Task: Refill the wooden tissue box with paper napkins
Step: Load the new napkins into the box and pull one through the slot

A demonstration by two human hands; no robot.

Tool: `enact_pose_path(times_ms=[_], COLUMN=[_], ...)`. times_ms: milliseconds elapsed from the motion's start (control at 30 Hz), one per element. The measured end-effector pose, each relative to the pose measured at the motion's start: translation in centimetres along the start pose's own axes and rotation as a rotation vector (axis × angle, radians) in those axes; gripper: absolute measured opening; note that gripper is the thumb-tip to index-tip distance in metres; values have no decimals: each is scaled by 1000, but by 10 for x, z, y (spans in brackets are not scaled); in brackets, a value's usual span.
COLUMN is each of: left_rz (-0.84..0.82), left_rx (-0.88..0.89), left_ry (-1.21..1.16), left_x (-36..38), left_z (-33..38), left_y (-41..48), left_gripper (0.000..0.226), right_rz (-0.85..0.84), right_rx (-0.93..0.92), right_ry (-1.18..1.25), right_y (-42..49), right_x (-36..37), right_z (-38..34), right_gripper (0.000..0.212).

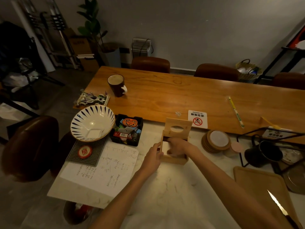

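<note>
The wooden tissue box [177, 160] stands on the white marble table, its hinged lid [178, 128] with an oval hole tipped up at the back. White paper napkins [165, 147] lie inside. My right hand [179, 146] reaches into the box, its fingers pressed down on the napkins. My left hand [154, 157] rests against the box's left wall, thumb on the rim. Whether the right hand's fingers grip the napkins I cannot tell; they lie flat over them.
Left of the box lie a black tray of small items [126, 130], a striped bowl [92, 123] and a written sheet [105, 169]. A stack of cork coasters [217, 141] and a black kettle [264, 154] sit right. A wooden tray [257, 184] is near right.
</note>
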State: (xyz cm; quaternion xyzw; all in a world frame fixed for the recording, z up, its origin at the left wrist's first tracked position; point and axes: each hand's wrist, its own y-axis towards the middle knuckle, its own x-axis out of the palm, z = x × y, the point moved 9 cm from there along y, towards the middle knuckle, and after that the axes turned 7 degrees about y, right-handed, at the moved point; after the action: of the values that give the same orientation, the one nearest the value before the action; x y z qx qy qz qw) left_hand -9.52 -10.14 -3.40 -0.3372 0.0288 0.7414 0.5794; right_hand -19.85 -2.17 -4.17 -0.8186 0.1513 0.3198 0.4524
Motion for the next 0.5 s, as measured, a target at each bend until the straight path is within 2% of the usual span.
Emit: enact_pose_path(times_ms=[133,233,300,400,500], left_rz=[-29,-95,-150,-280,-422], left_rx=[-4,32,52,33,-37], left_ry=[49,161,274,458,619], left_x=[2,7,7,10,13], left_z=[0,10,20,32,39], left_y=[1,2,5,22,39], left_gripper=[48,59,56,55,65], right_rz=[6,137,279,427,289], right_rx=[-23,-116,-128,36,232], right_ry=[48,134,139,-3,-98], right_y=[-9,-28,-44,-59,-57], right_x=[-5,-21,-35,-48,-40], right_z=[-2,-4,2,22,42], right_gripper=[58,50,44,31,34])
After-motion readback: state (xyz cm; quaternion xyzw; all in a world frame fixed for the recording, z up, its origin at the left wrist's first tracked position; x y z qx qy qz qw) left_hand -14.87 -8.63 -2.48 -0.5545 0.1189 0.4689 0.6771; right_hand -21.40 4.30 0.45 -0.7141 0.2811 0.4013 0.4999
